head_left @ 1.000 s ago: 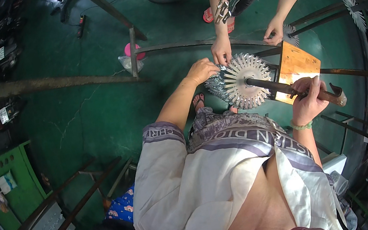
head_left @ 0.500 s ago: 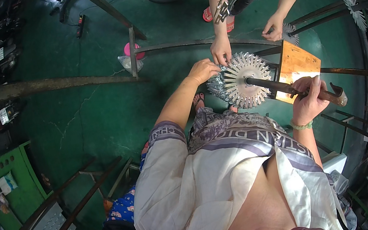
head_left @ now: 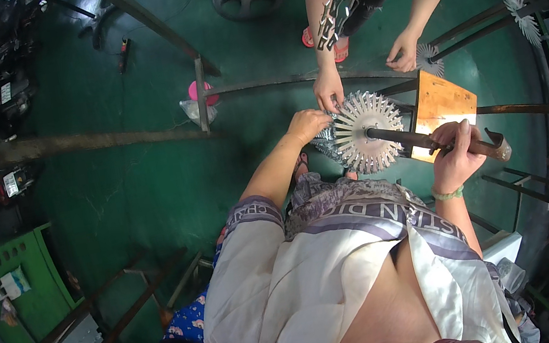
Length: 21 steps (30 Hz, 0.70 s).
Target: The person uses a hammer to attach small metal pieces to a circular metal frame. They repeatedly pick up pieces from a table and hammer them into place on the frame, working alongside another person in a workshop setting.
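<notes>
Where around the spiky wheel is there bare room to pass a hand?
Left of the wheel, past the left hand, the green floor lies bare below the long bar. It is crowded at the wheel's top edge, where another person's hand meets it, and along the rod gripped by the right hand.

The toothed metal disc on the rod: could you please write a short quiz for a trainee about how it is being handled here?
1. True or false: the person's right hand grips the rusty rod.
2. Which of the person's hands touches the edge of the toothed metal disc?
3. The co-worker's hand meets the disc at: A) its upper left edge, B) its centre, C) its lower right edge.

Key: 1 true. 2 the left hand. 3 A.
</notes>
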Tool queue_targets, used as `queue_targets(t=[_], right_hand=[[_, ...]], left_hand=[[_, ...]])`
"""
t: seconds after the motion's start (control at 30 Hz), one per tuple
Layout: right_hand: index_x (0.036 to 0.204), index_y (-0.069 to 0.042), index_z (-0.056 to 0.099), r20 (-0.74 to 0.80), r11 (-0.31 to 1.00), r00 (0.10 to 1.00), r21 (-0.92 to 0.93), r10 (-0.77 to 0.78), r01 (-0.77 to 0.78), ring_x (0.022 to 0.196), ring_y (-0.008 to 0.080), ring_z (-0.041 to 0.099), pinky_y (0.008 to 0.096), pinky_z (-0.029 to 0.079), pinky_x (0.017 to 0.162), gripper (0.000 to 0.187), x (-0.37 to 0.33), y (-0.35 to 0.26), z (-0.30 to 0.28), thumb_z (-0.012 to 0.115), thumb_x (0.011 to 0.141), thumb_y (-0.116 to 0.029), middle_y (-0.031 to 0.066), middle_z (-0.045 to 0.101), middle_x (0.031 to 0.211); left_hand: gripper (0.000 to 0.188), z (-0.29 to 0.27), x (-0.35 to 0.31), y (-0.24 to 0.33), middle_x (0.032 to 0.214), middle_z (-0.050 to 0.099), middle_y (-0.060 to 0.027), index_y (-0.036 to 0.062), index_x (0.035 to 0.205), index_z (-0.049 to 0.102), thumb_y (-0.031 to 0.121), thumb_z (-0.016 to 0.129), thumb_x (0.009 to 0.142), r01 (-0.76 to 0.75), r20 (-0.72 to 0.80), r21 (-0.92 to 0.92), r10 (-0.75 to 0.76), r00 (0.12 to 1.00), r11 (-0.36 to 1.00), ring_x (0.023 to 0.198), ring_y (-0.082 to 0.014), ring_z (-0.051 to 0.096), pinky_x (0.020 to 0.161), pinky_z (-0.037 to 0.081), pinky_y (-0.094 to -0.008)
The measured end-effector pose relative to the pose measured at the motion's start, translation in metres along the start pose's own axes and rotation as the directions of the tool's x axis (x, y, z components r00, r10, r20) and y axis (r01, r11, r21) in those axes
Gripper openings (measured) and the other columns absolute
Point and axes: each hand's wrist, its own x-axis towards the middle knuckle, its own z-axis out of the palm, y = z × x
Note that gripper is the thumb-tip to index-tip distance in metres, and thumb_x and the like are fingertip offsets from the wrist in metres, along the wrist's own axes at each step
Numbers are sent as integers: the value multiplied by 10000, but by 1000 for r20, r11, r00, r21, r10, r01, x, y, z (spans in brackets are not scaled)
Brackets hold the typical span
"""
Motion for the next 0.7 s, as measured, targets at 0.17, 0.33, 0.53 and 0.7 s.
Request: queue_targets(t=[0.17,0.33,0.53,0.7], right_hand=[[645,-11,432,8,1000,1000,17,4,-4,459,157,444,288,405,472,295,0,2,-2,480,923,-96,78,454,526],[656,-15,438,9,999,1000,31,14,-15,463,154,448,289,408,476,279,1,2,-2,491,918,-91,76,460,531],[680,-16,473,3,997,1000,75,11,-12,473,139,476,268,410,473,232,-1,8,-7,526,899,-74,78,505,550],[677,-16,470,12,998,999,49,31,-32,468,148,468,274,406,474,249,-1,5,-7,523,906,-100,68,476,531]], left_hand=[[163,1,-2,7,885,656,-30,183,899,672,248,618,759,8,-38,-13,-9,999,1000,817,-246,621,707,499,-382],[261,-11,-3,19,974,653,-48,189,1030,640,227,637,772,114,27,33,-115,993,993,856,-267,622,756,500,-386],[231,-30,-12,22,965,648,-60,182,1003,634,181,628,771,160,-39,-16,-161,986,987,871,-286,610,764,492,-397],[178,-44,-27,23,923,650,-68,124,933,649,154,644,758,199,-89,-54,-203,975,979,839,-290,616,730,498,-386]])
